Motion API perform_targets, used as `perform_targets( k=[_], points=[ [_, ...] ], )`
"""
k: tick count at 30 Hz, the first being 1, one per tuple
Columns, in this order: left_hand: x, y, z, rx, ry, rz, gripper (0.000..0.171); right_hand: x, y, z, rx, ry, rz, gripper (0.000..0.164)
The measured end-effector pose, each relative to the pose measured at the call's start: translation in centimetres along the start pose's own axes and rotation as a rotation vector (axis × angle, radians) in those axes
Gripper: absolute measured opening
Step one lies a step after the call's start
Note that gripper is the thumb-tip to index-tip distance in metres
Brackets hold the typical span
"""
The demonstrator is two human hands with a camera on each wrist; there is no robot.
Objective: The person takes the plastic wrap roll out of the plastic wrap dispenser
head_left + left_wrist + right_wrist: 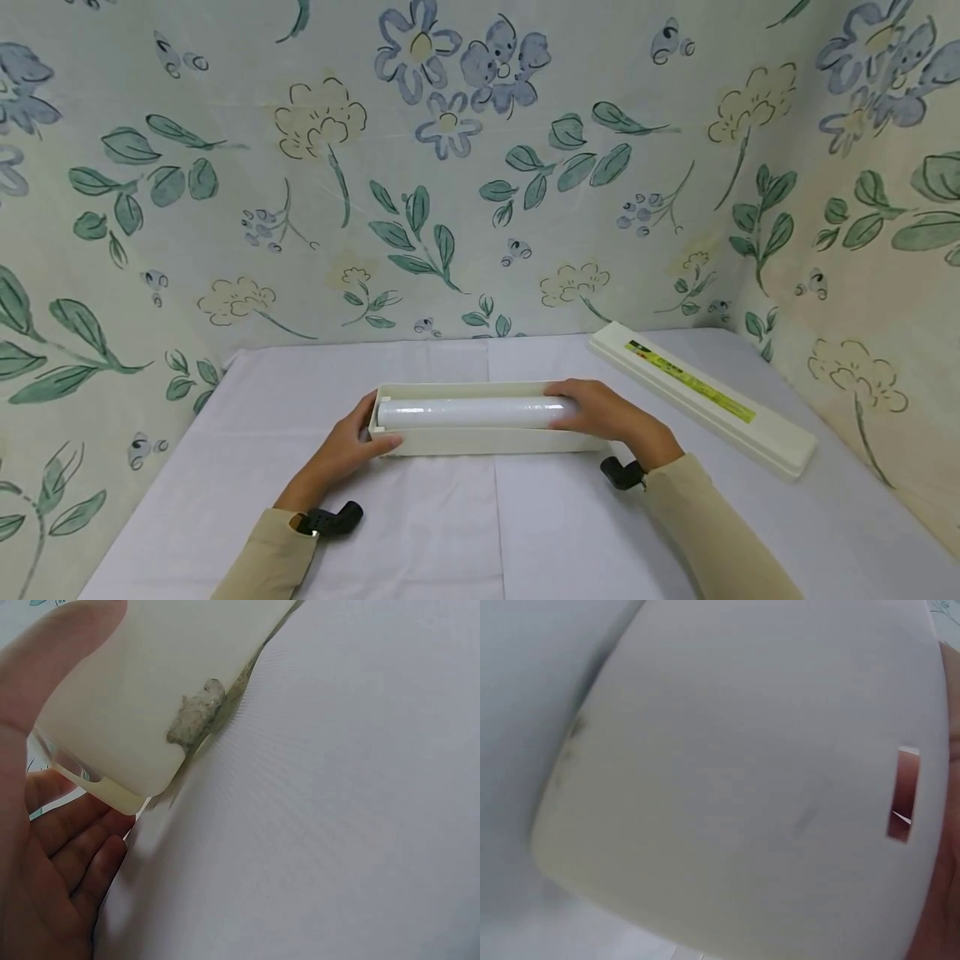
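A long white plastic box lies lengthwise on the table, its top uncovered. Inside it is a shiny roll of plastic wrap. My left hand grips the box's left end, thumb over the front wall and fingers round the end. In the left wrist view, the box's corner shows a rough grey patch near its bottom edge. My right hand holds the roll's right end, thumb in front and fingers behind. The right wrist view shows the box's end wall with a narrow slot, fingers visible through it.
A long white lid with a yellow-green label lies slantwise at the right back of the table. White cloth covers the table. Floral fabric hangs behind and along the sides.
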State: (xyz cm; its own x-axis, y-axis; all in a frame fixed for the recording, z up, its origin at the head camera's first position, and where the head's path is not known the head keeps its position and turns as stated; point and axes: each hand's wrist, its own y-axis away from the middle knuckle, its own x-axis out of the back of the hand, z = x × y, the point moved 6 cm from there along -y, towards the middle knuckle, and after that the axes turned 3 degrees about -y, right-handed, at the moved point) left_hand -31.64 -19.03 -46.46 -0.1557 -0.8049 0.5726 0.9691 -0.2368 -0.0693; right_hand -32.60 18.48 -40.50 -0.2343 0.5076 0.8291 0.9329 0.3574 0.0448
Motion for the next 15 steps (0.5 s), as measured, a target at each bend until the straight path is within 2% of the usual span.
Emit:
perform_targets(
  k=[15],
  points=[
    [-0.09, 0.1, -0.06, -0.009, 0.005, 0.0, 0.089, 0.01, -0.18, -0.38, -0.016, 0.004, -0.054, 0.052]
  ],
)
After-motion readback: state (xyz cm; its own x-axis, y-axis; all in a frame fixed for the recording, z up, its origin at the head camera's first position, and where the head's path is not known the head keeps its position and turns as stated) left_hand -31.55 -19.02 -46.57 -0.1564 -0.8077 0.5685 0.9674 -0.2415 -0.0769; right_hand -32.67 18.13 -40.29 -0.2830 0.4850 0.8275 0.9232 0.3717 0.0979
